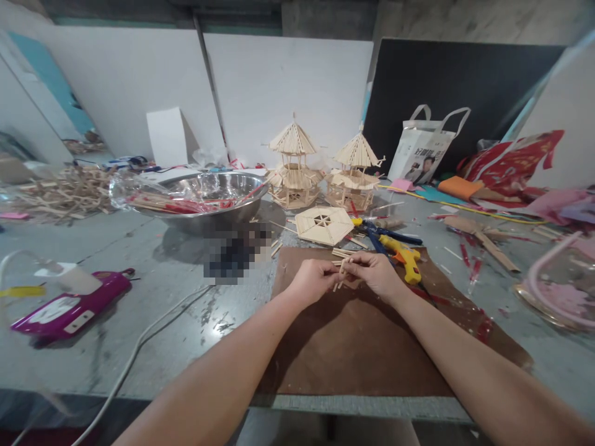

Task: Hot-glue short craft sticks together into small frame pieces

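Observation:
Both hands meet over the back part of a brown mat (362, 353). Thin wooden sticks (341, 272) are pinched between the fingers of my left hand (312, 282) and my right hand (375, 275); how they are joined is too small to make out. Just behind the hands lie a few more loose sticks (341, 252). Beyond them rests a flat hexagonal wooden panel (325, 227) with a spoked opening at its centre. A yellow glue gun (403, 257) lies to the right of my right hand, beside blue-handled pliers (376, 238).
Two stick-built pagodas (294, 167) (356, 170) stand at the back. Left of them, a steel bowl (209, 217) holds red-wrapped bundles. A purple power strip (77, 306) and white cable (139, 344) lie at left. At right are a white bag (421, 152) and cardboard scraps (483, 238).

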`<state>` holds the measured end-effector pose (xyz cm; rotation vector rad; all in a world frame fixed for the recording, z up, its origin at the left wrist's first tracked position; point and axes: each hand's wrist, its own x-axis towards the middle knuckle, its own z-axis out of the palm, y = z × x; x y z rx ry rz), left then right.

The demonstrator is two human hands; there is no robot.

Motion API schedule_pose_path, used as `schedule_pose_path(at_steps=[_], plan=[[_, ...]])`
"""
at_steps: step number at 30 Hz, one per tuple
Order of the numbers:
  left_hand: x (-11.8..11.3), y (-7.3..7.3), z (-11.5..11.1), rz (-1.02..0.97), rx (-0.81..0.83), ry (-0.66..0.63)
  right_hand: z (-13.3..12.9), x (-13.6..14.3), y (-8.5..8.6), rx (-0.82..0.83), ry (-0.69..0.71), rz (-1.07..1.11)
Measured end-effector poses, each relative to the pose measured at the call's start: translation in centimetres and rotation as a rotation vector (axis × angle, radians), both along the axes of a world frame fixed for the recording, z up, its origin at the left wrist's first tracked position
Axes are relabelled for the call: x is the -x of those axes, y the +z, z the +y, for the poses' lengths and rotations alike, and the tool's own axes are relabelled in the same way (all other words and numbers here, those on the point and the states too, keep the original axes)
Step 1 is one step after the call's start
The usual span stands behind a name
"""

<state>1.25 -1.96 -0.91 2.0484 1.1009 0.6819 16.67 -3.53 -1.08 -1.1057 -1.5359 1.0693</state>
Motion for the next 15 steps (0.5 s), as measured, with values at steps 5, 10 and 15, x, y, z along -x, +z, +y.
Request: schedule_pose_path(at_steps=[5,10,15], plan=[[0.1,0.3,-0.1,0.098,-0.21,-0.021,-0.2,0.4,0.1,-0.098,0.067,-0.194],[0.3,0.2,0.0,0.169,-0.258,-0.049,0.1,0.1,1.2,-0.201,-0.048,-0.288],[0.2,0.1,-0.3,0.244,-0.247,-0.066,2.1,-1.5,3.2,-0.118,-0.318,0.047]])
